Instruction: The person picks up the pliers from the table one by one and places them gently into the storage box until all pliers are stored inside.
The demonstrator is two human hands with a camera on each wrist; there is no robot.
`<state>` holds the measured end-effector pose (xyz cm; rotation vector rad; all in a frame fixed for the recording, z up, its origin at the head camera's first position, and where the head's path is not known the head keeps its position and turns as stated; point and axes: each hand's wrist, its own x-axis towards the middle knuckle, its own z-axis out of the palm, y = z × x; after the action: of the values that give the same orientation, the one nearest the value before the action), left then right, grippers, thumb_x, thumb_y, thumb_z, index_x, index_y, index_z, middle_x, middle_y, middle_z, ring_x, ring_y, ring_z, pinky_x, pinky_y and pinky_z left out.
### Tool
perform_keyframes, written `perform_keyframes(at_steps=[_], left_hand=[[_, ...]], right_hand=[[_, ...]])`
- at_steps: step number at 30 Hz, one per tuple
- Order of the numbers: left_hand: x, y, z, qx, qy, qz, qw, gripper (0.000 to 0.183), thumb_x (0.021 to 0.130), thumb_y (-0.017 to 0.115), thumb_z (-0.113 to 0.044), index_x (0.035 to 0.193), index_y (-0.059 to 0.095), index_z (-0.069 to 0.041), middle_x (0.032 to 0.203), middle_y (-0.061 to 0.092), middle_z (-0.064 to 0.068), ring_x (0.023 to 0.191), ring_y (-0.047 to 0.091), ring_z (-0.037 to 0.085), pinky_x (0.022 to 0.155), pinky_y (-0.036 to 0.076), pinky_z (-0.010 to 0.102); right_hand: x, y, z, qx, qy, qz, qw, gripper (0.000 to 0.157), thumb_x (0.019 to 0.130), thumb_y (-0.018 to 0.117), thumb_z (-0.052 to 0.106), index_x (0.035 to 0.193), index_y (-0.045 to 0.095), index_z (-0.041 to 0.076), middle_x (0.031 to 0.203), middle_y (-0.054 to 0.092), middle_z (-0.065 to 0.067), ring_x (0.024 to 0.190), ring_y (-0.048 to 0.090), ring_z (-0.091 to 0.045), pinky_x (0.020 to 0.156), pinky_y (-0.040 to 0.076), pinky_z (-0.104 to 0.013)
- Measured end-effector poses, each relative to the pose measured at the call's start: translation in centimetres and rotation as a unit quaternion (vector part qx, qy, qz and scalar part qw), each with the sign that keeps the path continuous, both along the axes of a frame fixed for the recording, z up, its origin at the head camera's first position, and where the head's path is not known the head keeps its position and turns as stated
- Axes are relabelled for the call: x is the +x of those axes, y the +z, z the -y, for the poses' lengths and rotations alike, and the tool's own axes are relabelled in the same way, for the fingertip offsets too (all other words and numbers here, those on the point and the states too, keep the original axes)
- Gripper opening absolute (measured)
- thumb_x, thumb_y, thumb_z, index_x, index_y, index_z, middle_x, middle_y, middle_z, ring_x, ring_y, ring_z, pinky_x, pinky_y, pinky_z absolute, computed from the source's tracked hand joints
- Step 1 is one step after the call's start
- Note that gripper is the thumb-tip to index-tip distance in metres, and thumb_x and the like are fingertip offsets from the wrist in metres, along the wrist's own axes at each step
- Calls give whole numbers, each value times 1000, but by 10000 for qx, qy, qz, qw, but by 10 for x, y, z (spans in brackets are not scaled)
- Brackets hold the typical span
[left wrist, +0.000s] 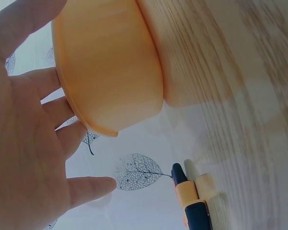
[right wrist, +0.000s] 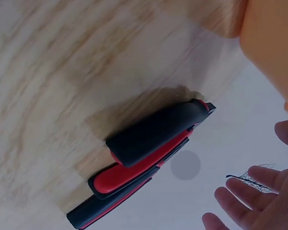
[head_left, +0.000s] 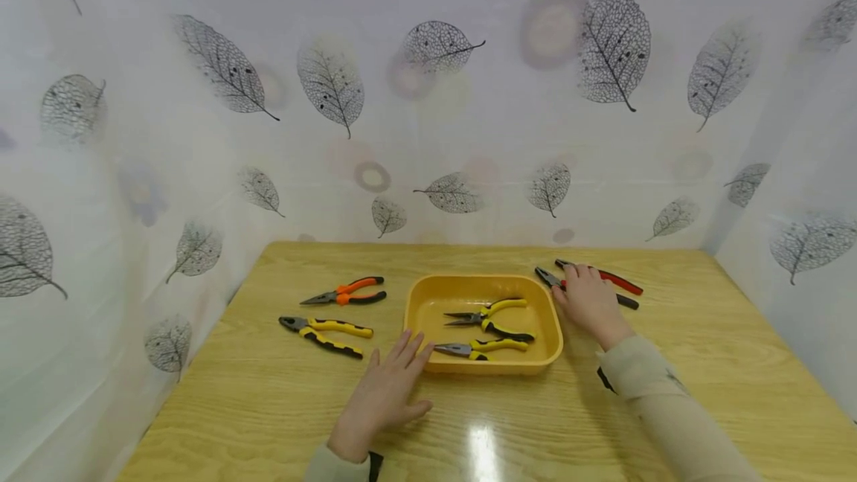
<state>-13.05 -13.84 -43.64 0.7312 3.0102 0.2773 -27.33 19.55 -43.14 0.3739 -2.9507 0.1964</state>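
My left hand [head_left: 384,393] rests its straight fingertips at the front left rim of a yellow plastic tray [head_left: 482,367]. In the left wrist view the fingers reach behind the tray wall [left wrist: 110,62], thumb spread away. Inside the tray lie long-nose pliers [head_left: 483,315] with yellow and black handles, and a similar pair of pliers [head_left: 504,345] in front. Right of the tray, my right hand [head_left: 592,305] hovers over two red and black pliers, covering part of them. Their handles [right wrist: 153,136] lie apart from its extended fingers [right wrist: 235,199] in the right wrist view.
Left of the tray lie orange and black long-nose pliers [head_left: 344,296] and, nearer, yellow and black combination pliers [head_left: 311,332]. The wooden table [head_left: 234,407] meets a leaf-patterned curtain [head_left: 469,147] at the back and sides.
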Motion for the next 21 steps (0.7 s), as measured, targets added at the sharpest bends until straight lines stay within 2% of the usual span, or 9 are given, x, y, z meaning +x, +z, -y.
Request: perform_keyframes(at_steps=[8, 13, 21], left_hand=[[0, 0, 0, -35, 15, 42, 10000, 81, 77, 60, -49, 141, 26, -13, 145, 18, 8, 132, 10, 25, 93, 22, 62], [0, 0, -1, -4, 23, 31, 10000, 81, 77, 61, -49, 140, 26, -13, 145, 19, 8, 132, 10, 25, 93, 22, 62], [0, 1, 0, 10, 20, 31, 10000, 81, 76, 62, -48, 140, 27, -13, 145, 20, 9, 132, 12, 25, 92, 24, 62]], right_hand=[[-9, -7, -1, 229, -283, 301, 9989, 46, 90, 50, 28, 111, 44, -12, 107, 44, -32, 97, 42, -46, 72, 39, -57], [-14, -9, 0, 404, -420, 668, 9961, 50, 90, 49, 29, 114, 42, -14, 107, 44, -33, 94, 43, -46, 70, 41, -57], [-18, -13, 0, -2, -658, 1392, 9881, 51, 91, 48, 29, 117, 39, -14, 113, 38, -37, 102, 37, -52, 75, 33, -66]])
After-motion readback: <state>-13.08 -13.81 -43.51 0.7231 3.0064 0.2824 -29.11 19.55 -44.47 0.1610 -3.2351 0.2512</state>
